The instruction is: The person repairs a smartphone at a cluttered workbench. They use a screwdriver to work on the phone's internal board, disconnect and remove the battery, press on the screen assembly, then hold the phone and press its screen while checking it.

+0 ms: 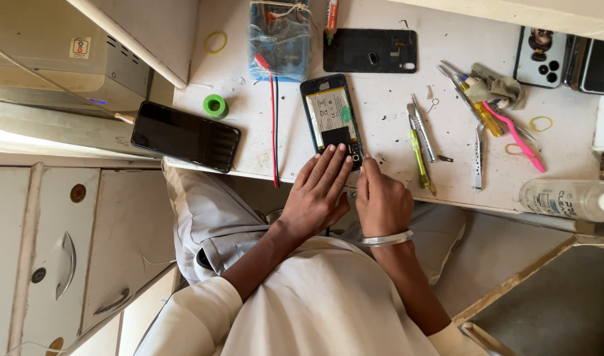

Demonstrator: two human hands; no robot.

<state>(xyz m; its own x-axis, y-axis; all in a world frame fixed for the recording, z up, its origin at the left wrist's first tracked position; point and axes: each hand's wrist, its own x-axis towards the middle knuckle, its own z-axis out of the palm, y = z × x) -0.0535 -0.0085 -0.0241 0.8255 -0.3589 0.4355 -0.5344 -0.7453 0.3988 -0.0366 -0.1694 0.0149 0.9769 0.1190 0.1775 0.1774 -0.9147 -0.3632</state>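
The opened phone [333, 122] lay near the counter's [394, 99] front edge, its pale rectangular battery label bearing a green oval sticker. The left hand [318, 191] pressed flat, fingers extended, on its lower end; the right hand [381, 198] pinched closed just beside it. A clear labelled bottle [565, 198] lay well apart.
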